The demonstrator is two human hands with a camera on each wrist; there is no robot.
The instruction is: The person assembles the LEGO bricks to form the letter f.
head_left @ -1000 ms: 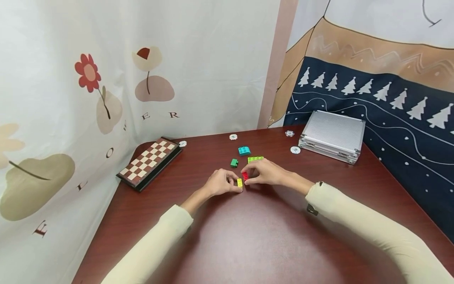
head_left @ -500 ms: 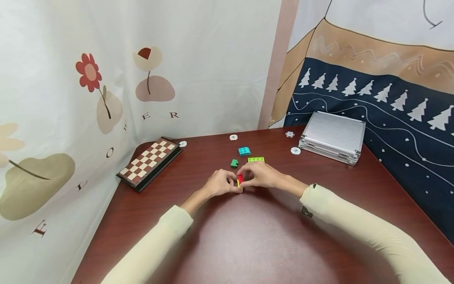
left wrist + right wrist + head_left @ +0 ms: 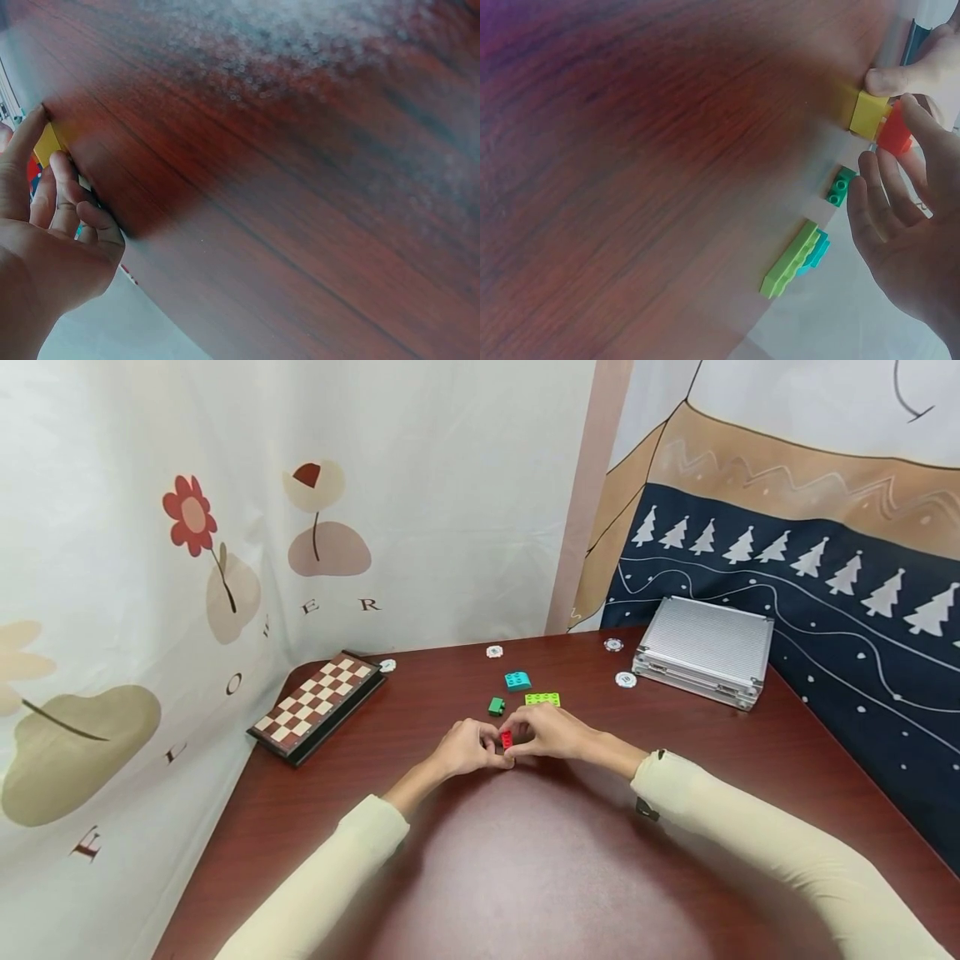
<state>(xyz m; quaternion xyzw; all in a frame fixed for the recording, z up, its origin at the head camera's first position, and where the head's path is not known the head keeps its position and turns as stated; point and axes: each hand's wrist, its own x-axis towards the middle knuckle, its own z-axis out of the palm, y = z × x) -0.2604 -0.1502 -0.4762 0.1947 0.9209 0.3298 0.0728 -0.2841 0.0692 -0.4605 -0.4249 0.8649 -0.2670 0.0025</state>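
My left hand [image 3: 465,748] pinches a yellow toy brick [image 3: 868,114] between thumb and fingers, low at the table. From the right, my right hand [image 3: 553,732] holds a red toy brick [image 3: 507,740] by its sides. The red brick sits right at the yellow one's studded face, and a bit of yellow stud shows between them in the right wrist view. In the head view the red brick and fingers hide most of the yellow brick. Just beyond the hands lie a green brick [image 3: 497,706], a lime brick [image 3: 542,699] and a teal brick [image 3: 517,681].
A chessboard box [image 3: 318,702] stands at the table's left. At the back right is a silver case [image 3: 705,643]. Several poker chips lie along the far side, one chip [image 3: 626,679] near the case. Printed curtains rise behind the table [image 3: 525,860].
My right hand has moved left, bringing the red brick over the yellow one, which it now covers in the head view. The left hand has stayed in place.
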